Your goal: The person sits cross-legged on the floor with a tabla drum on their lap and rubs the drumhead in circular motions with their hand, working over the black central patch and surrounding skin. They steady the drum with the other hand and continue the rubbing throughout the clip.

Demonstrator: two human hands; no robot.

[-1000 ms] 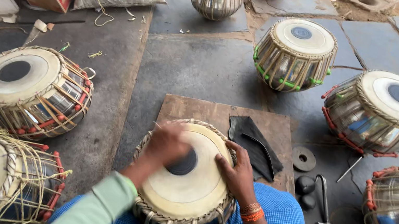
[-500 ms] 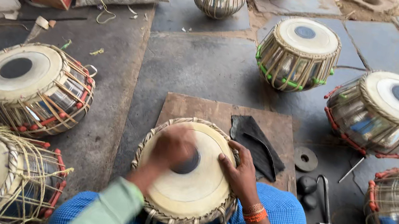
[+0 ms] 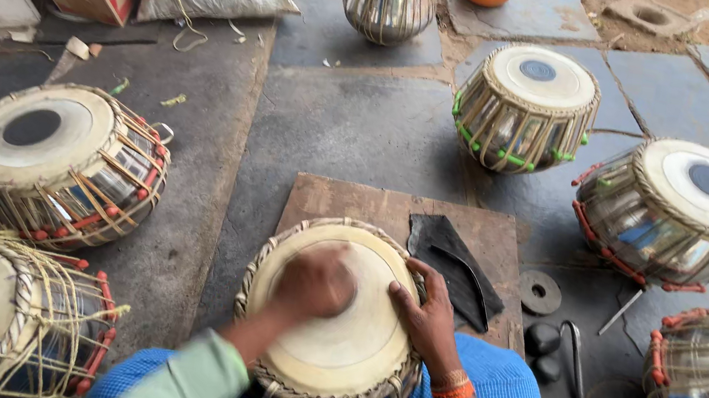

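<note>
Cream-skinned laced drum (image 3: pixel 334 336) sits in our lap; right hand (image 3: pixel 426 317) steadies its rim, fisted left hand (image 3: pixel 314 282) rubs its centre.

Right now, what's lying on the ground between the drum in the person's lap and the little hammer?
In the head view, between the lap drum and the hammer lie a black piece of material on the wooden board and dark round stones.

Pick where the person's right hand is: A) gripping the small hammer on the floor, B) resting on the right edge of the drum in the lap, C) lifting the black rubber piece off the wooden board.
B: the right hand lies flat on the drum head's right rim.
</note>
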